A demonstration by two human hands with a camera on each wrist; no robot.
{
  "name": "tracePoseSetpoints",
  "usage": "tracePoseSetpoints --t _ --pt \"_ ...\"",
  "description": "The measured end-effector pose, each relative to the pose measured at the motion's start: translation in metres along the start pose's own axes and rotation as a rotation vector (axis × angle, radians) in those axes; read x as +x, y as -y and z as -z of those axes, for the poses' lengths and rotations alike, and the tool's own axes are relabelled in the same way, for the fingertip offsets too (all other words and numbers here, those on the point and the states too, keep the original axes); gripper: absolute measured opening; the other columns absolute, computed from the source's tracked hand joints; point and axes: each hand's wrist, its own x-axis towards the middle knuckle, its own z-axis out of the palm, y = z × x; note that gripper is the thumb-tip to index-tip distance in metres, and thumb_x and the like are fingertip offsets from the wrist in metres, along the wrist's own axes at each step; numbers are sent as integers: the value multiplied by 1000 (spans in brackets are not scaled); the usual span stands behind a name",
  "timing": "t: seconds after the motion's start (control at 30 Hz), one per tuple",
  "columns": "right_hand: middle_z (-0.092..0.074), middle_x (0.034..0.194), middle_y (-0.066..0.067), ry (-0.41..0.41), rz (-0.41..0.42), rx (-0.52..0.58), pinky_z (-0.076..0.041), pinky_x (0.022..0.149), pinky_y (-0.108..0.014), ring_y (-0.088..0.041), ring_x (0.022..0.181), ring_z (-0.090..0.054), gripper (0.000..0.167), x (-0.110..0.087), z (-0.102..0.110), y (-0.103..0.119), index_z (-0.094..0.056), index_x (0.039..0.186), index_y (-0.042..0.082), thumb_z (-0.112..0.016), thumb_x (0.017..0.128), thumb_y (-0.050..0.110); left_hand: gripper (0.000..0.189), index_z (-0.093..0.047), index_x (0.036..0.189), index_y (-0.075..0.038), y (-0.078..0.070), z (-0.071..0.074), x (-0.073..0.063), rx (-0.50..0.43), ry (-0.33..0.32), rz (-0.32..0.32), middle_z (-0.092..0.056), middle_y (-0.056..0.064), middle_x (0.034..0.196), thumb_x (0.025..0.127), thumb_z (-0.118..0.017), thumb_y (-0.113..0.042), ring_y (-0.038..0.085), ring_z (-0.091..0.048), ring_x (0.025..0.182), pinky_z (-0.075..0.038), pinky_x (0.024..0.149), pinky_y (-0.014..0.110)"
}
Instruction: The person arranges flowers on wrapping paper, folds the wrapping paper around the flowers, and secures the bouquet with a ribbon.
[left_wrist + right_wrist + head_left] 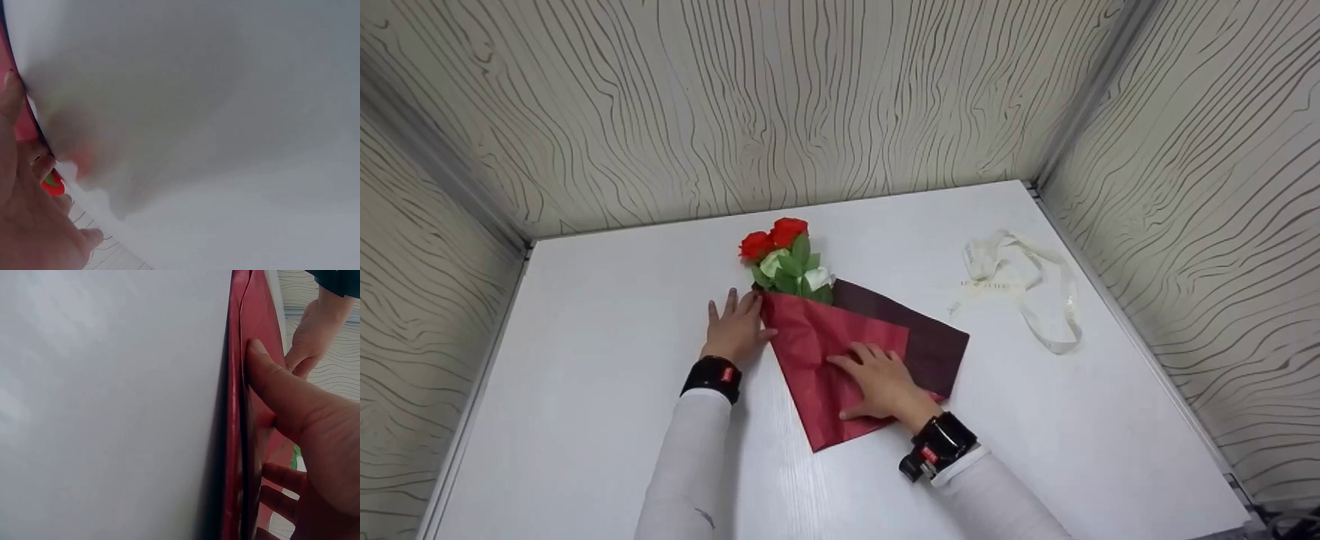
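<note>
A small bouquet lies on the white table, with two red roses (789,231), a pale green flower (774,262), a white flower (819,279) and green leaves. Red wrapping paper (802,352) is folded over its stems, which are hidden; a dark maroon layer (936,349) shows at the right. My left hand (733,334) is at the paper's left edge, fingers spread, thumb and fingertips touching that edge just below the blooms. Flat on the red fold rests my right hand (885,384), fingers extended; its thumb (267,368) lies near the layered lower edge.
A loose cream ribbon (1054,346) with printing lies in loops at the table's right side. Wood-grain panels (780,97) stand behind the table (607,360) and along both sides. Dark cables (1294,519) show at the lower right corner.
</note>
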Motion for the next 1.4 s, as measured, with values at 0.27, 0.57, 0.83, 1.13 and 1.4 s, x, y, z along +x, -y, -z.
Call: tracePoseSetpoints --t 0.27,0.57,0.83,1.13,1.4 --pt "-40 146 -11 -7 -3 -1 -32 102 -60 -34 133 -36 88 -1 0 -1 -45 147 28 -81 72 57 81 -32 153 -6 1 0 6 33 13 17 -31 10 157 93 -58 -54 45 -14 144 -4 110 68" --pt "-41 145 -10 -16 19 -38 -34 101 -58 -33 132 -38 88 1 -3 0 -45 147 28 -79 73 60 71 -39 147 4 -10 -9 -7 108 -100 13 -35 19 154 98 -55 -44 41 -21 144 -11 111 66" --pt "-42 144 -10 -18 20 -46 -35 100 -59 -34 131 -39 87 0 -2 0 -45 147 28 -78 73 61 60 -46 139 11 -34 -24 -34 154 -167 -48 -40 27 147 99 -56 -33 40 -35 138 -24 109 63" --pt "-42 144 -9 -18 18 -52 -35 100 -59 -33 131 -39 88 0 -2 -1 -46 147 27 -79 72 61 67 -47 139 9 -46 -26 -66 193 -85 -124 -39 24 149 98 -54 -43 38 -35 139 -26 108 61" --pt "-41 144 -9 -5 18 -54 -35 100 -60 -33 131 -38 87 2 -4 -1 -45 147 28 -78 73 60 77 -45 141 9 -45 -27 -64 248 -60 -115 -40 24 148 95 -56 -52 37 -31 141 -23 110 60"
